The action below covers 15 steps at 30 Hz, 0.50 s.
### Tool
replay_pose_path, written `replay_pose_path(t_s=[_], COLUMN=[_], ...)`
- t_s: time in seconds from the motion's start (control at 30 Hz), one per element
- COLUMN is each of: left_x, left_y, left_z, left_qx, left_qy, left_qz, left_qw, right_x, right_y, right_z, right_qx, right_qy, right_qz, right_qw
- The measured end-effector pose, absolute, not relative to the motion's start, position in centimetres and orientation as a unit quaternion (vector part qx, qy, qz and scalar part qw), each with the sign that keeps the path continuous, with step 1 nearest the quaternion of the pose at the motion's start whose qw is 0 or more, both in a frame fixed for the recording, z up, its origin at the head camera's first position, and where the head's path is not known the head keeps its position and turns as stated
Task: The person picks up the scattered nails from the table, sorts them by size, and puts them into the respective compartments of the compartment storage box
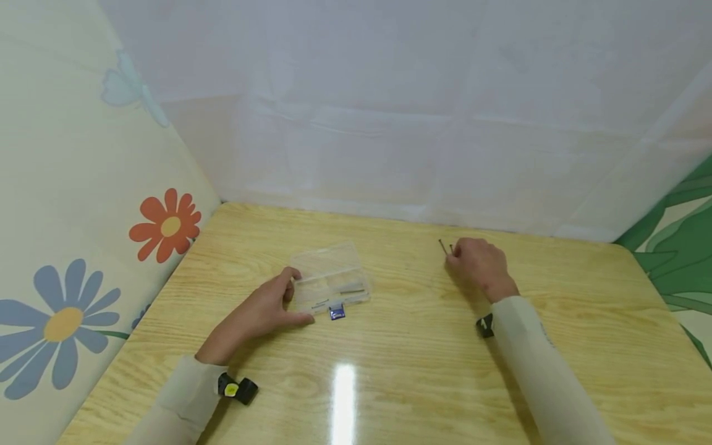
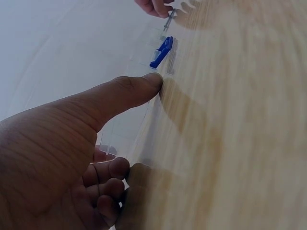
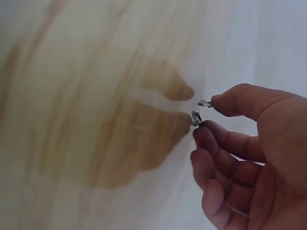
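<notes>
A clear plastic box [image 1: 328, 279] with compartments lies with its lid raised, a blue latch [image 1: 336, 313] at its front and slim metal pieces inside. My left hand [image 1: 275, 303] holds its left end, thumb along the front edge and the other fingers curled at the side. Further right, my right hand [image 1: 479, 262] is low over the table at two small dark screws [image 1: 442, 246]. In the right wrist view a gap shows between thumb and index finger, with a metal end [image 3: 205, 103] by the thumb and another by the index fingertip.
The wood-grain table [image 1: 400, 358] reaches to a white cloth wall [image 1: 389, 123] at the back. A wall with painted flowers [image 1: 169, 227] stands along the left edge, and green painted leaves [image 1: 678, 253] are at the right. Light glares on the table's front.
</notes>
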<state>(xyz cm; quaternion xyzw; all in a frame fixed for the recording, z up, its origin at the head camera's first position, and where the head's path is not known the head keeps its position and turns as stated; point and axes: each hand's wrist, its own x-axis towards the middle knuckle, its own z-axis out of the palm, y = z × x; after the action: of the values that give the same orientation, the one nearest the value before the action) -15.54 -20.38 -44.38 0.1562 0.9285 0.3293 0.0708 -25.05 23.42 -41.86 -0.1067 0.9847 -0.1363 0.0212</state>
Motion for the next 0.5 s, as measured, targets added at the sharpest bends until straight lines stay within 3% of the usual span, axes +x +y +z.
replay_pose_path(t_s=[0.5], left_x=[-15.60], left_y=[-20.33], left_z=[-44.44], left_qx=[0.152], left_qy=[0.929], left_qz=[0.329], left_qw=[0.071], right_x=[-25.07], right_y=[23.75], right_z=[-41.63], right_qx=[-0.079], right_qy=[0.988], right_qz=[-0.132], right_qw=[0.033])
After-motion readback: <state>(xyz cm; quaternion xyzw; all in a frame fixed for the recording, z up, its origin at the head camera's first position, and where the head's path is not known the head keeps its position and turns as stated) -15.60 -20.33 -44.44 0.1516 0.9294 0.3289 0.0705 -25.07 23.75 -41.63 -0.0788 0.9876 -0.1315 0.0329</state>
